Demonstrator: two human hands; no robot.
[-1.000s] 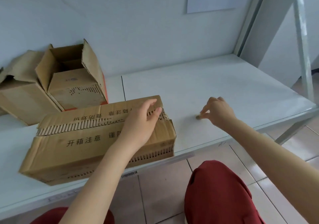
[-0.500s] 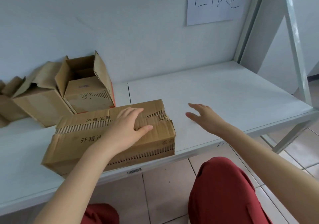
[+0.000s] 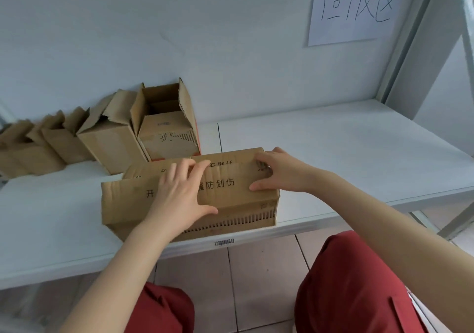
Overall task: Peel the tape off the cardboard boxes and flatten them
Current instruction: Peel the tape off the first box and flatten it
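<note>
A long brown cardboard box [image 3: 225, 199] with black printed characters lies on the white shelf [image 3: 346, 153] near its front edge. The near top flap is lifted slightly along the centre seam. My left hand [image 3: 179, 191] grips that flap near its middle, fingers over the seam edge and thumb on the front. My right hand [image 3: 277, 171] holds the flap's right end, fingertips tucked over the seam, thumb on the printed face. Torn strips along the box's lower front show bare corrugation.
Several opened cardboard boxes [image 3: 164, 124] stand in a row at the back left against the wall. A paper sign [image 3: 356, 6] hangs on the wall at upper right. A metal shelf upright [image 3: 420, 40] rises at the right. My red-trousered knees [image 3: 354, 281] are below the shelf edge.
My right hand has left the shelf surface on the right and come onto the box's right end. My left hand has slid to the flap's middle, and the flap has lifted.
</note>
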